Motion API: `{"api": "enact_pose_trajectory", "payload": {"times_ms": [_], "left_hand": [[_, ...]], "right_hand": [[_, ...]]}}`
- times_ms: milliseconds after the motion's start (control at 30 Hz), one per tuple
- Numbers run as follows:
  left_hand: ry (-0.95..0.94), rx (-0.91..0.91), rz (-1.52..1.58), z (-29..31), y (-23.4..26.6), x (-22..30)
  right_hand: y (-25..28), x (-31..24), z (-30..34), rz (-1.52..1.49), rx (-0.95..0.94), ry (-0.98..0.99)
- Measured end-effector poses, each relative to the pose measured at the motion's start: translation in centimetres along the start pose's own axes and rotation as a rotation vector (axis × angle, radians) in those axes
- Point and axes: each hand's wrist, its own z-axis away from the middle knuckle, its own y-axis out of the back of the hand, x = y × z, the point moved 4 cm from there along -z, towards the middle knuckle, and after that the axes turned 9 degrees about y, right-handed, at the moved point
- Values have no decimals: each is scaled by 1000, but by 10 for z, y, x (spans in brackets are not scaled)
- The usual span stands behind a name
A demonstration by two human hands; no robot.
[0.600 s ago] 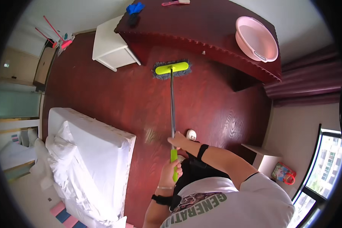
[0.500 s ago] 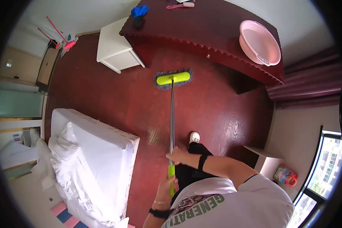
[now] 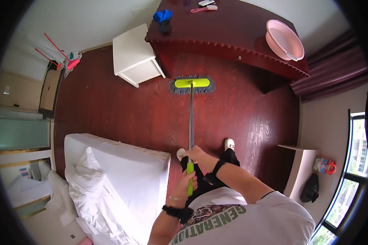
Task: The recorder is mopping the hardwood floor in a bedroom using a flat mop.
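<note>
A flat mop (image 3: 191,118) with a metal pole reaches straight out ahead of me. Its bright green head plate, fringed with grey pile, lies flat on the dark red wood floor (image 3: 139,110). My left hand (image 3: 184,184) is wrapped round the green grip at the near end of the pole. Farther up, my right hand (image 3: 197,155) closes round the metal part just above that grip. The mop head rests between a white cabinet (image 3: 137,57) and the front of a dark red desk (image 3: 216,28).
A bed with white bedding (image 3: 131,163) fills the near left. On the desk are a pink basin (image 3: 284,40), a blue cloth (image 3: 162,16) and a pink brush (image 3: 203,9). A broom and dustpan (image 3: 72,63) lean far left. A low pale cabinet (image 3: 300,163) stands right.
My view has shifted, and both my shoes now show where only one did. The mop head sits slightly nearer the white cabinet. Both hands keep their hold on the pole.
</note>
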Motion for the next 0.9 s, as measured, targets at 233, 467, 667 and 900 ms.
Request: {"api": "enact_pose_trajectory", "payload": {"times_ms": [233,467,667,900], "left_hand": [[63,-4,110,57,64,24],[128,280,-370,167,132,23],[101,248,-757,131,131,87],[147,35,-843,13,69,115]], "right_hand": [[-73,49,-52,-153,-226,-79],[-193,45,42,-452,-329,-454],[-193,40,-16,-535,-91,-344],[-70,30,-80,-324,276,-229]]}}
